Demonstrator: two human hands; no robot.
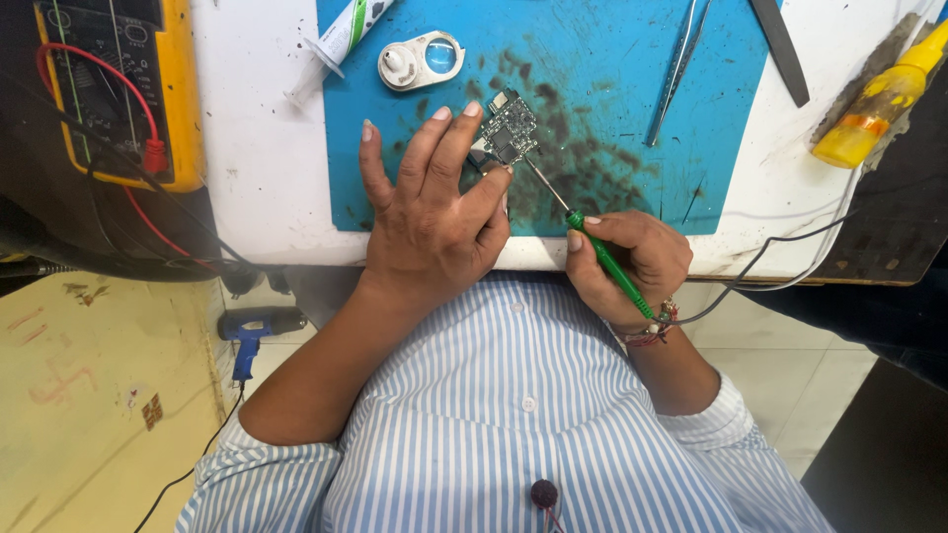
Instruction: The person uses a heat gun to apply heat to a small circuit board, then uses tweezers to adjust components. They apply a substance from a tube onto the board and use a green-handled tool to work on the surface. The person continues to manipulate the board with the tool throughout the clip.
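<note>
The small dark printed circuit board (506,133), crowded with tiny square chips and metal cans, lies on the scuffed blue rubbery mat (612,59) near the front of the white counter (267,148), and the left hand (434,212) lies flat over its near edge, fingers spread, fingertips pressing the board down rather than pinching it. The right hand (632,262) has its grip pressed together around the slim green plastic handle of a fine-tipped precision screwdriver (583,237), whose thin steel shaft slants up to the board's lower corner. From where I stand, the danger looks plain: that point is narrow and hard, the board is light and only held by finger pressure, so a slip could skate the tip across the components or into the left fingertips just beside it. The mat is smeared with dark, sooty stains, which may make it slick. Farther back lie steel tweezers (676,69), long and tapered, a rounded white plastic loupe with a blue lens (423,59), a white tube-like syringe (341,35) and a soft yellow squeeze bottle (879,104), while a yellow-cased multimeter (118,89) with red leads sits at the left.
</note>
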